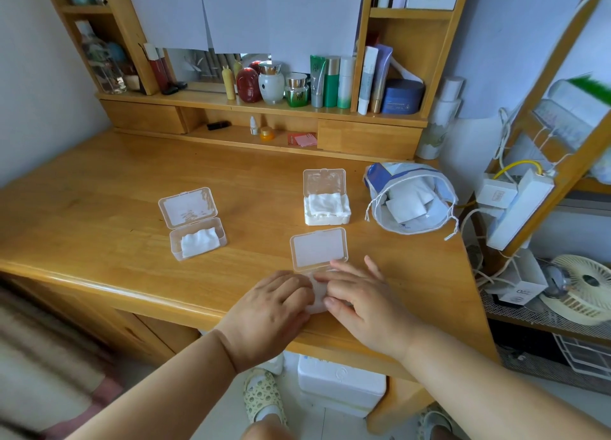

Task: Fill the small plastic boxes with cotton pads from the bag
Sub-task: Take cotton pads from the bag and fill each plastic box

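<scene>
**Both hands packing pads into the near box**

Working at the near edge of the surface (99, 181). Left hand (271, 304) laid over the near box (315, 296), fingers bent down on its left end, probably to steady it; whether that grip actually closes round the box cannot be told. Right hand (360, 294) flat, fingers straight and together, pressing down into the box, likely tamping pads so more fit. Lid (319, 248) hinged back and standing open toward the far edge, kept clear of the hands.

Two more boxes waiting open: left box (197, 238) nearer the left edge, partly filled and rumpled; far box (326, 208) toward the far right, heaped to the brim, lid up. Bag (410, 198) lying on its side at the far right corner, mouth facing the boxes, drawstring loose, pads (405, 205) showing inside; handy for the right hand.

Wooden surface, warm and glossy. Shelf unit (264, 109) along the far edge, crowded with bottles and jars. Rack (545, 175) with cables and a small fan (585, 287) off the right edge. Slippered feet on the tiled floor below.
</scene>
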Action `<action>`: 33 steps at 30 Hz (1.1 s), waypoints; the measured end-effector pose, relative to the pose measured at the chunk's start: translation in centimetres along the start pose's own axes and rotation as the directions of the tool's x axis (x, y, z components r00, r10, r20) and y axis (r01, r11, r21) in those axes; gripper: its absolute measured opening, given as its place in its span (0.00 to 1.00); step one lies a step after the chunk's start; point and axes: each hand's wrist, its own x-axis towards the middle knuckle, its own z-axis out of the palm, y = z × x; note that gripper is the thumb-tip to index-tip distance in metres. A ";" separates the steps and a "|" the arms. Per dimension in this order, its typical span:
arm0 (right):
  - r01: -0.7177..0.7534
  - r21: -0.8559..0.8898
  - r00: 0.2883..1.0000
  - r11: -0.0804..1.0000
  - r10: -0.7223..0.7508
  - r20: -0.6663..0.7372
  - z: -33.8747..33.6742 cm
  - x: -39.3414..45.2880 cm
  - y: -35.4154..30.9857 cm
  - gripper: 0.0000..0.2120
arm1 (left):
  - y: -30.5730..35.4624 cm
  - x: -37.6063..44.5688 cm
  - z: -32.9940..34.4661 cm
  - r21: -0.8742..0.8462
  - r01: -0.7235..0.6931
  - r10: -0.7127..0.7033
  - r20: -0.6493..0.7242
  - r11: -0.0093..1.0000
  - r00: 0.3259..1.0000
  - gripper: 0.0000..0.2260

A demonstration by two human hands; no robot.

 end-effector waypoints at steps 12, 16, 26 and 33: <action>0.068 -0.064 0.990 0.996 -0.075 -0.123 0.0 -1.6 0.7 0.11 | -0.9 0.7 -0.9 0.019 -0.008 0.006 0.078 1.000 0.997 0.04; 0.085 -0.135 0.987 0.987 -0.103 -0.127 0.1 -1.6 0.2 0.11 | -0.8 0.9 -1.2 0.023 -0.020 0.018 0.095 1.000 0.995 0.05; 0.131 -0.180 0.980 0.975 -0.155 -0.127 0.1 -1.8 0.4 0.11 | 0.0 -1.1 0.1 0.109 0.045 -0.056 0.094 0.993 0.994 0.17; 0.109 -0.135 0.989 0.985 -0.121 -0.090 0.4 -1.9 0.7 0.15 | 1.2 -0.6 0.1 0.166 0.124 -0.138 0.075 0.978 0.988 0.16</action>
